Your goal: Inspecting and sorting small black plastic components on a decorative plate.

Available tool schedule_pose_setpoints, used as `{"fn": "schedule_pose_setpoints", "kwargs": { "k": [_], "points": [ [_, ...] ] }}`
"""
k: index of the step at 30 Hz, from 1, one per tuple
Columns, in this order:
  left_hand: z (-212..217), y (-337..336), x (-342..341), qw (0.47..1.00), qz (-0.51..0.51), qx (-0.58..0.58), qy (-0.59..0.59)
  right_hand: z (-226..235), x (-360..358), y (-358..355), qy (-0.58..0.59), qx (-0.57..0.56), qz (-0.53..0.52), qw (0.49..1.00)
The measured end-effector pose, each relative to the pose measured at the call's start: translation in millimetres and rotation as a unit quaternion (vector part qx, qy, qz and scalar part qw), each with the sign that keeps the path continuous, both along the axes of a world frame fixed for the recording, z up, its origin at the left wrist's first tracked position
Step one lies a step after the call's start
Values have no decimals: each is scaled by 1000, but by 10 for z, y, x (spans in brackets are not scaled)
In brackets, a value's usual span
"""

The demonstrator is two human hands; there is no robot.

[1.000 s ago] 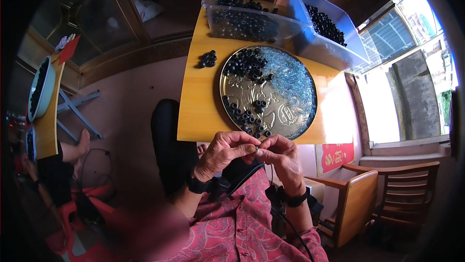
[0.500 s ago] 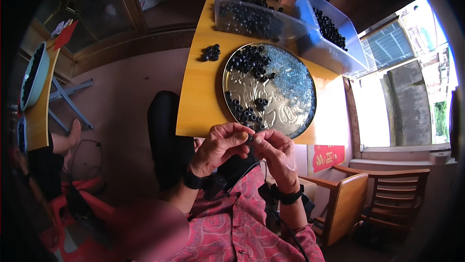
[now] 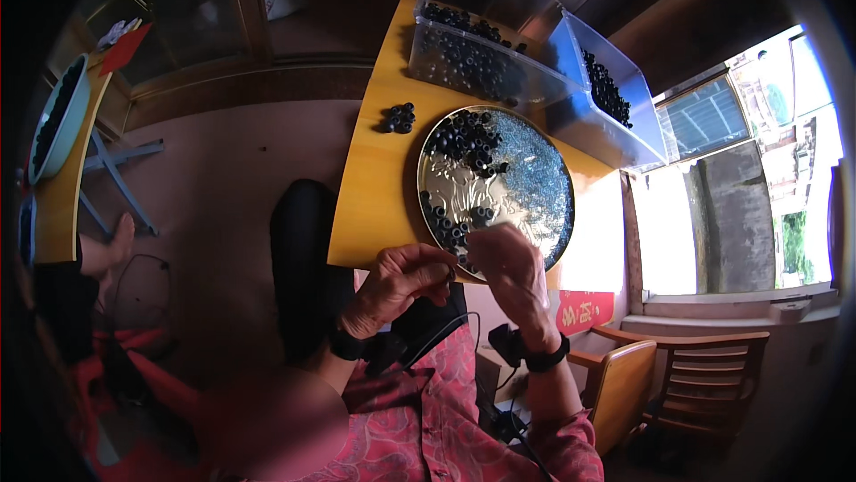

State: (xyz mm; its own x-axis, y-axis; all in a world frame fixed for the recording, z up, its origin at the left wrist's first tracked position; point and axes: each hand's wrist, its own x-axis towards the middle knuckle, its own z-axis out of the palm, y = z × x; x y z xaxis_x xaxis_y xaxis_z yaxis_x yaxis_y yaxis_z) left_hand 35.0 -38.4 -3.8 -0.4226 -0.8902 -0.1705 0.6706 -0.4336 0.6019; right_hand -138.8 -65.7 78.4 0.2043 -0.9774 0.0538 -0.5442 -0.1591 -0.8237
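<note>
At the table's near edge, my left hand is closed in a pinch. A small black piece, mostly hidden, shows between its fingertips. My right hand is above the near rim of a round shiny tray, a little apart from the left; motion smears its fingers, so its grip is unclear. Small black hollow pieces lie heaped at the tray's far left, with more near its front left. Fine blue-grey glinting bits cover the tray's right side.
Behind the tray stand a clear plastic bin and a second bin, both holding black pieces. A small cluster lies on the yellow table. Wooden chairs stand at right. Another person's leg shows at left.
My right hand has parted from the left and moved up and right over the tray's near edge. My left hand stays pinched in nearly the same place. The view has shifted slightly.
</note>
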Motion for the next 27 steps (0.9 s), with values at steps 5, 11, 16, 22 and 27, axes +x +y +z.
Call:
{"fn": "schedule_pose_setpoints", "kwargs": {
  "k": [5, 11, 16, 22, 27],
  "points": [
    [11, 2, -6, 1000, -10, -8, -2, -130, 40, -526, 146, -170, 53, 973],
    [4, 1, 9, 1000, -17, -14, 14, -281, 289, -936, 258, -210, 82, 939],
    [-57, 2, 22, 1000, -28, -7, 11, -354, 416, -1038, 291, -182, 98, 934],
    [-65, 10, 14, 999, -29, -10, 17, -289, 175, -1038, 234, -179, 132, 947],
    [-39, 8, 27, 999, -23, -9, 21, -233, -26, -982, 206, -197, 31, 958]
  ]
}}
